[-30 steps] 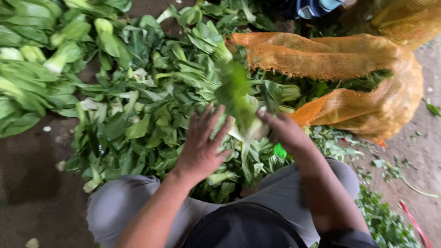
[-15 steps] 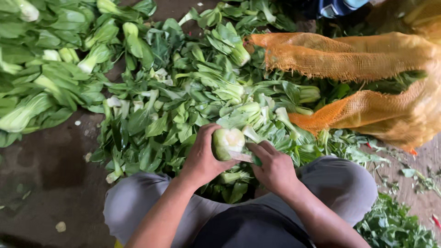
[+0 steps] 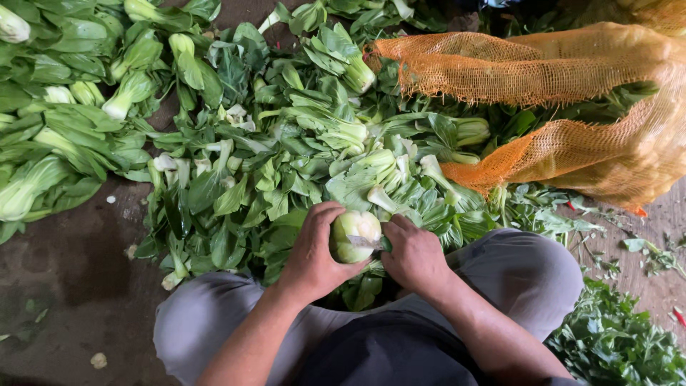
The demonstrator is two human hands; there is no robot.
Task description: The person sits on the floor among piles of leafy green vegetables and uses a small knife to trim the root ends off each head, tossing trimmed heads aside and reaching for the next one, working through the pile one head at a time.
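above the lap, both hands (image 3: pixel 364 254) closed around a bok choy head (image 3: pixel 352 234), cut base toward the camera, leaves pointing away

The floor (image 3: pixel 64 286) is dark, damp-looking ground. A big heap of bok choy (image 3: pixel 286 143) lies directly on it. Left of the heap a second pile (image 3: pixel 57 121) of whole heads lies apart across a bare strip. Right of the heap an orange net sack (image 3: pixel 572 107) lies on its side, greens showing in its mouth. Beyond the sack, cut leaf scraps (image 3: pixel 614 343) litter paler ground, with small bits scattered near them.
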